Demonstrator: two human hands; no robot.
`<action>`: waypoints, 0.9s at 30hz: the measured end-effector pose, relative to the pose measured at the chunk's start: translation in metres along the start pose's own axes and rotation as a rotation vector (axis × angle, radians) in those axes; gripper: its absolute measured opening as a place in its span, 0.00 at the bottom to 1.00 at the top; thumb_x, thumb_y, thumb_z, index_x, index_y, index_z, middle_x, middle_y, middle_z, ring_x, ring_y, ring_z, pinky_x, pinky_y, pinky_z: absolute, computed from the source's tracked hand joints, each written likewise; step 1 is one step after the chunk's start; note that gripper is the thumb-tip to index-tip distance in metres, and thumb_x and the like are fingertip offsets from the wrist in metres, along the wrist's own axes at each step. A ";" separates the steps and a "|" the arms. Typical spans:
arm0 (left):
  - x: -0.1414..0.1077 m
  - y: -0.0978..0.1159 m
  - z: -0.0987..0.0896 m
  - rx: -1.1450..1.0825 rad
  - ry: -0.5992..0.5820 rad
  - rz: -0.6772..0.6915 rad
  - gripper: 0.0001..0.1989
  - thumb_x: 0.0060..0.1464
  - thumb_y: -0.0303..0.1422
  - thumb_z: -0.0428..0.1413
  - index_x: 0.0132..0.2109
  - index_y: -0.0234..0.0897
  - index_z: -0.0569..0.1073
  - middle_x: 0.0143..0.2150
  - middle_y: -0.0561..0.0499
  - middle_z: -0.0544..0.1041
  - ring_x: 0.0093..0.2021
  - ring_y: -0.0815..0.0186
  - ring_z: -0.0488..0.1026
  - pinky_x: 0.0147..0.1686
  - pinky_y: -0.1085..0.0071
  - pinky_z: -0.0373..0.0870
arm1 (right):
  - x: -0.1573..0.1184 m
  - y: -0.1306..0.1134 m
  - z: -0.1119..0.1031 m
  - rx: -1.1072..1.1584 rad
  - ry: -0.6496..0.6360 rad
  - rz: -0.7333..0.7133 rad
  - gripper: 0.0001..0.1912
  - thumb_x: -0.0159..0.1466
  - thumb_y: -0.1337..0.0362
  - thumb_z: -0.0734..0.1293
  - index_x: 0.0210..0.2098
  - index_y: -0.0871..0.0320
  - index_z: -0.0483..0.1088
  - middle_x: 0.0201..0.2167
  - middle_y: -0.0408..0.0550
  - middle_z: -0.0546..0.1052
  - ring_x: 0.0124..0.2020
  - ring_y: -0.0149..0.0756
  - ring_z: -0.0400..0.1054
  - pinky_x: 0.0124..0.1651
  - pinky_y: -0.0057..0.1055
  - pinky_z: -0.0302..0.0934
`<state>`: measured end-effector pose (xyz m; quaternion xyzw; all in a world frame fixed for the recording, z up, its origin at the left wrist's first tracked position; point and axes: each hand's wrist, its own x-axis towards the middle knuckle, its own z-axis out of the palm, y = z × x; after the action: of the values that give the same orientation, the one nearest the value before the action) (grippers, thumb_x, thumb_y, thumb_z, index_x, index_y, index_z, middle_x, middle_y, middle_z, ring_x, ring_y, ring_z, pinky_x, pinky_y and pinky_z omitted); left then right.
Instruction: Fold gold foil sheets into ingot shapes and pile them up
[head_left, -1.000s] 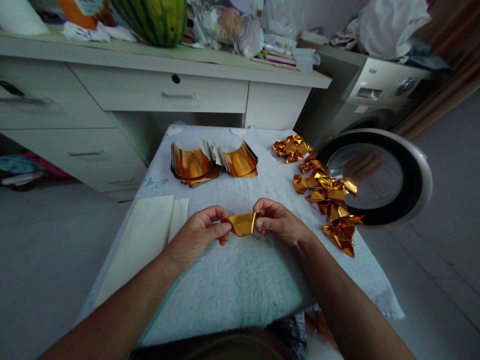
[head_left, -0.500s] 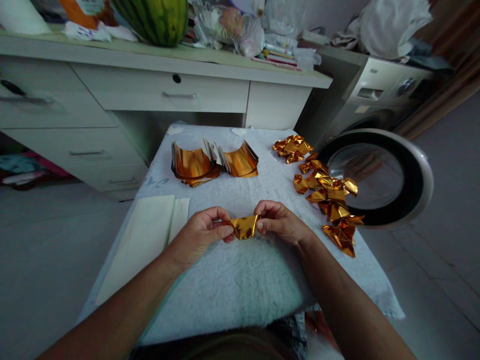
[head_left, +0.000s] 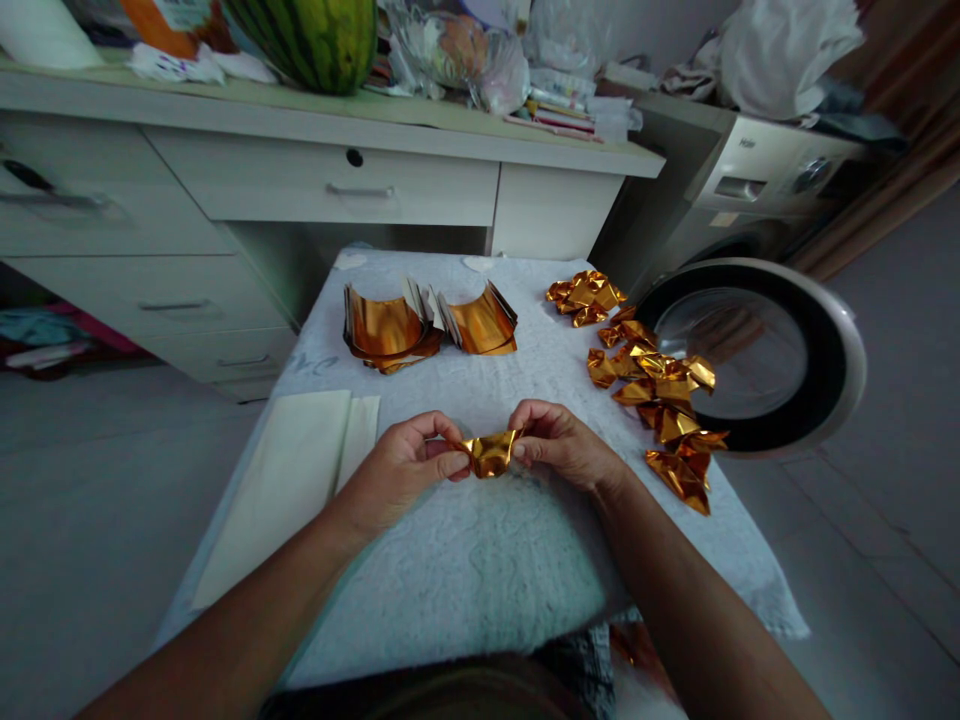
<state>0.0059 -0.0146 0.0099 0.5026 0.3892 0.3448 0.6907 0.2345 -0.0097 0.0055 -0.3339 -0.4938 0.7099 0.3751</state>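
While the left hand (head_left: 420,455) and right hand (head_left: 559,445) each pinch one end of the small folded gold foil piece (head_left: 492,455) at frame centre, uneven pull could tear or skew it. Excess thumb pressure may crush its thin folds. Loose crumpled gold foil pieces (head_left: 675,422), right of centre, lie near the edge of the pale cloth-covered worktop (head_left: 525,570); a sideways sweep could knock some off. Bumping could scatter the two curved stacks of gold-faced sheets (head_left: 386,328), upper centre.

The cloth-covered table (head_left: 480,580) bears two curved foil stacks (head_left: 386,325) side by side toward its far edge, folded foils (head_left: 675,425) along its right edge, white sheets (head_left: 277,490) along its left.
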 end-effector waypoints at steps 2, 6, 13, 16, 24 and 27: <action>-0.001 0.002 0.000 0.105 0.031 0.078 0.09 0.50 0.33 0.62 0.34 0.37 0.69 0.30 0.55 0.73 0.30 0.69 0.71 0.32 0.72 0.65 | 0.000 0.000 0.000 0.001 -0.005 -0.007 0.17 0.54 0.57 0.77 0.33 0.58 0.67 0.22 0.37 0.69 0.20 0.24 0.59 0.23 0.21 0.53; -0.004 0.005 0.000 0.554 0.145 0.374 0.03 0.52 0.27 0.59 0.32 0.38 0.72 0.36 0.53 0.69 0.39 0.66 0.70 0.40 0.69 0.67 | 0.001 0.000 -0.001 0.011 0.016 -0.033 0.22 0.55 0.56 0.76 0.45 0.55 0.67 0.24 0.36 0.69 0.21 0.25 0.60 0.24 0.22 0.53; -0.006 -0.005 0.003 0.963 0.123 0.576 0.09 0.55 0.22 0.52 0.35 0.41 0.72 0.40 0.52 0.67 0.39 0.68 0.71 0.39 0.72 0.67 | 0.002 0.000 0.003 -0.132 0.166 -0.077 0.17 0.59 0.51 0.71 0.39 0.57 0.68 0.23 0.38 0.68 0.21 0.25 0.59 0.23 0.22 0.51; -0.005 -0.006 0.004 1.015 0.130 0.571 0.09 0.55 0.22 0.50 0.36 0.41 0.71 0.41 0.52 0.67 0.39 0.67 0.71 0.38 0.71 0.67 | 0.004 0.003 0.006 -0.218 0.203 -0.070 0.16 0.58 0.52 0.72 0.33 0.57 0.67 0.24 0.39 0.69 0.22 0.26 0.61 0.24 0.23 0.53; -0.009 0.000 0.009 0.934 0.194 0.395 0.15 0.59 0.36 0.53 0.52 0.41 0.62 0.34 0.55 0.70 0.32 0.65 0.71 0.34 0.69 0.66 | 0.007 0.012 0.010 -0.557 0.333 -0.171 0.08 0.62 0.59 0.67 0.31 0.57 0.67 0.22 0.40 0.69 0.21 0.27 0.61 0.24 0.24 0.54; -0.007 0.000 0.011 0.924 0.231 0.277 0.15 0.63 0.37 0.48 0.55 0.41 0.61 0.27 0.59 0.68 0.26 0.66 0.69 0.29 0.71 0.61 | 0.007 0.013 0.012 -0.610 0.345 -0.194 0.07 0.63 0.61 0.66 0.31 0.57 0.67 0.20 0.39 0.69 0.20 0.27 0.61 0.23 0.23 0.53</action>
<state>0.0122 -0.0253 0.0137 0.7618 0.5048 0.2781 0.2958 0.2181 -0.0116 -0.0045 -0.4969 -0.6418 0.4242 0.4016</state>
